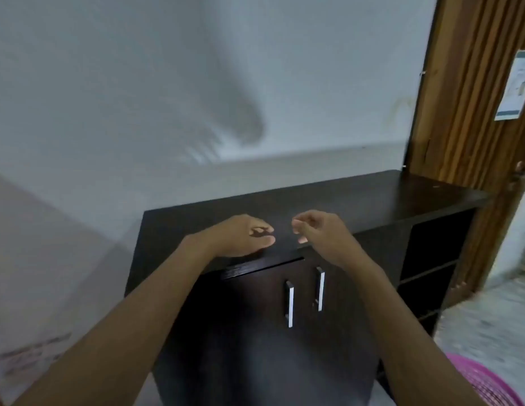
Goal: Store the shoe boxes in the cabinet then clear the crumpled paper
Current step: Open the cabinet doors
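A dark brown cabinet stands against the white wall, its two doors fitted with silver handles. The left door looks slightly ajar at its top edge. Both my hands hover over the front of the cabinet top. My left hand has loosely curled fingers and holds nothing. My right hand is likewise loosely curled and holds nothing. No shoe box or crumpled paper shows in this view.
Open shelves fill the cabinet's right section. A wooden door with a paper notice stands at the right. A pink woven basket sits on the floor at the lower right.
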Available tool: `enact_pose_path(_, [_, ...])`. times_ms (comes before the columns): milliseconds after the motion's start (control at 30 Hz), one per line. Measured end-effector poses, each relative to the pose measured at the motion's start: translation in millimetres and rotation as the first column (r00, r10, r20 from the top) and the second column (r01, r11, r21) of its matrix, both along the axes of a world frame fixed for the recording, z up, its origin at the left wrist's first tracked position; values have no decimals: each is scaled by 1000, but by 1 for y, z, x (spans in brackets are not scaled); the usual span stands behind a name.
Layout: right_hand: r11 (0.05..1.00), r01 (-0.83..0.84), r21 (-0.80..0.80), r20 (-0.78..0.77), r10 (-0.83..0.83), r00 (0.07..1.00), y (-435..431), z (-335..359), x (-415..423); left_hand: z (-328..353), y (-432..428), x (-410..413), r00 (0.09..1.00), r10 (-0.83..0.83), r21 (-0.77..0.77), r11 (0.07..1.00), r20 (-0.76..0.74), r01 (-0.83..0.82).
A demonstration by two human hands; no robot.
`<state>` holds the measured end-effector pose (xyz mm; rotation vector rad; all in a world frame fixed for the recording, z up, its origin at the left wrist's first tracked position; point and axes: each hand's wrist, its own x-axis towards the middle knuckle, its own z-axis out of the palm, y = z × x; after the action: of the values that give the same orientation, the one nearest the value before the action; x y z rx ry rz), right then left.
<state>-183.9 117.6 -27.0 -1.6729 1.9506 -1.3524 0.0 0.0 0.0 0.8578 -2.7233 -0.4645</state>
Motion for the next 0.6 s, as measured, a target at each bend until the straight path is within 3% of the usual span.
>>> enact_pose_path(100, [988, 149, 43, 75, -152, 986, 6, -53, -5, -30, 7, -17, 998, -10, -9, 1000, 58, 10])
enact_pose_path(200, [970, 231, 75, 144, -240, 960, 10, -94, -4, -48, 10, -28, 999, 38, -28, 999, -11, -38])
enact_pose_path(333, [980, 193, 45, 283, -198, 939, 6, -104, 5, -55, 7, -31, 994, 47, -42, 998, -95, -51])
enact_pose_path(600, [962, 274, 1, 372, -255, 893, -2, -110, 16, -56, 8, -31, 986, 90, 2, 996, -139, -91])
